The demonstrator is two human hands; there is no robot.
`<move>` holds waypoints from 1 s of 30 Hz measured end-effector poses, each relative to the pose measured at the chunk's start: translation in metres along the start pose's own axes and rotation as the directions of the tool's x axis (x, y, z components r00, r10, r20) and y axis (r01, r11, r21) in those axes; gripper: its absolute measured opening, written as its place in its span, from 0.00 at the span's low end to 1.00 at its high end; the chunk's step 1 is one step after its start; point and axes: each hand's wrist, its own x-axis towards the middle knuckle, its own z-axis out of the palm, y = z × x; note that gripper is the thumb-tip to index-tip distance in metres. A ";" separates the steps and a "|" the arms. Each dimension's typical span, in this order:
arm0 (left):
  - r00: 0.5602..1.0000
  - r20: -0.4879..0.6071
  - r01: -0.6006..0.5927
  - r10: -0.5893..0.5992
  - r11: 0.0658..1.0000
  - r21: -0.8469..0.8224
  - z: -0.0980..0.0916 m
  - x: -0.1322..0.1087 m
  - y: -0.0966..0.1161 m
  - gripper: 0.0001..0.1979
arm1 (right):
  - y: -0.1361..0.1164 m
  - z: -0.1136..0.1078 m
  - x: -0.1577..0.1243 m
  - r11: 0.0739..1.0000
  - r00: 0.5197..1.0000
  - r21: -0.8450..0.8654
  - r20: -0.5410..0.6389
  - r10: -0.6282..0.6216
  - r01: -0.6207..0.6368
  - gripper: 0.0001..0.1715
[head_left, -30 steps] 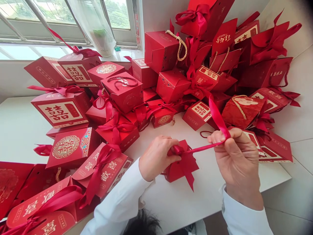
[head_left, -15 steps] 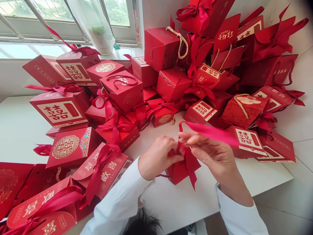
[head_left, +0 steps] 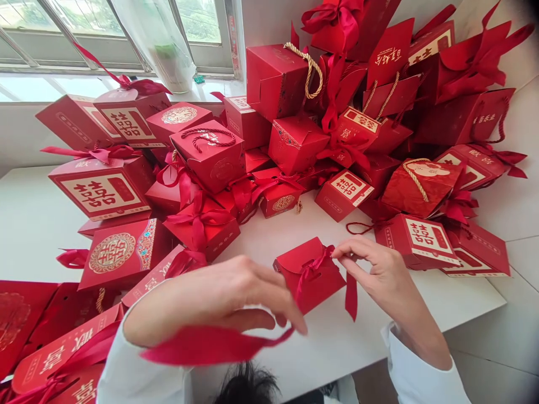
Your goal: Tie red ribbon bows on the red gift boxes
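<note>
Head view: red box (head_left: 324, 288) on the desk (head_left: 256, 241), probably light, creasable card; left hand (head_left: 223, 297) and right hand (head_left: 379, 272) each have a narrow grip on ribbon (head_left: 206, 344), likely slippery, best pinched near its knot (head_left: 315, 266)

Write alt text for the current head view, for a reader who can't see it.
A person's left hand and right hand hold a red ribbon on a small red box on a white table. Other red boxes, many with bows, crowd behind and left; a window is upper left.
</note>
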 end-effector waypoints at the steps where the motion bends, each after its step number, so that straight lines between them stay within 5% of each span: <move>1: 0.999 0.045 0.006 -0.007 1.000 0.027 0.002 -0.003 0.003 0.19 | 0.003 -0.004 -0.002 0.999 0.999 -0.031 -0.027 0.027 -0.028 0.10; 4: 0.978 -0.137 0.177 -0.155 0.970 0.166 0.009 -0.005 0.004 0.19 | 0.012 -0.015 -0.008 0.986 0.995 -0.142 -0.075 0.073 -0.083 0.09; 7: 0.859 -0.428 0.412 -0.282 0.877 0.249 0.021 0.009 0.000 0.10 | 0.012 -0.018 -0.009 0.978 0.993 -0.204 -0.116 0.017 -0.041 0.06; 12: 0.753 -0.466 0.630 -0.465 0.713 0.306 0.049 0.047 0.005 0.10 | -0.002 -0.001 -0.004 0.972 0.980 -0.125 0.021 -0.198 0.199 0.10; 16: 0.657 -0.480 0.749 -0.581 0.574 0.331 0.065 0.064 0.012 0.05 | -0.006 0.011 0.000 0.972 0.974 -0.113 0.123 -0.192 0.206 0.08; 22: 0.742 -0.482 0.611 -0.466 0.766 0.199 0.066 0.052 -0.001 0.05 | -0.009 0.009 -0.001 0.988 0.981 -0.074 0.154 -0.120 0.133 0.08; 25: 0.735 -0.478 0.617 -0.480 0.766 0.181 0.060 0.043 -0.006 0.05 | -0.010 0.007 -0.002 0.990 0.983 -0.069 0.143 -0.111 0.122 0.08; 30: 0.798 -0.301 0.579 -0.522 0.803 0.143 0.041 0.038 -0.006 0.06 | -0.006 0.005 -0.003 0.998 0.988 -0.035 0.148 -0.054 0.060 0.04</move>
